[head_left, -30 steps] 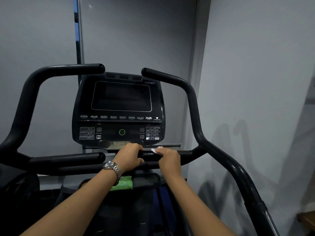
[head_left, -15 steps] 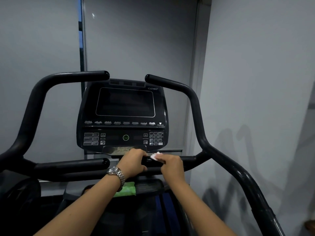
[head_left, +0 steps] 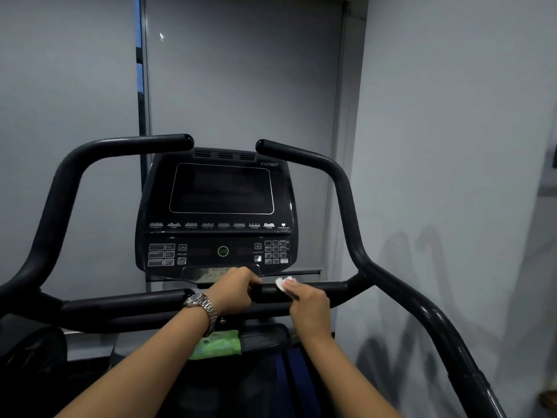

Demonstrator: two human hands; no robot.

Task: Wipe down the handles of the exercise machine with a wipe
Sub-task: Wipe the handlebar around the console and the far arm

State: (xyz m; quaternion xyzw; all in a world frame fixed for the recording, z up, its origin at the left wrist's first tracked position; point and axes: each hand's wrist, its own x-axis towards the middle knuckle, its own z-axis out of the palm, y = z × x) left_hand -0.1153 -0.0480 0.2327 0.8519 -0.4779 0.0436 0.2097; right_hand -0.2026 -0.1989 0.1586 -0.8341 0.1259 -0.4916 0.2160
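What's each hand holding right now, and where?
Right hand presses a white wipe on the lower right handle; left hand grips that handle's inner end.

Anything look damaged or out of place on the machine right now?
Little stands out. The right side rail has pale scuff marks, and a green wipes pack lies on the ledge under the lower handlebar.

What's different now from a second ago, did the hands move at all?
The right hand slid the white wipe a little rightward along the lower right handle, opening a small gap from the left hand. The left hand kept gripping the handle's inner end; nothing was let go.
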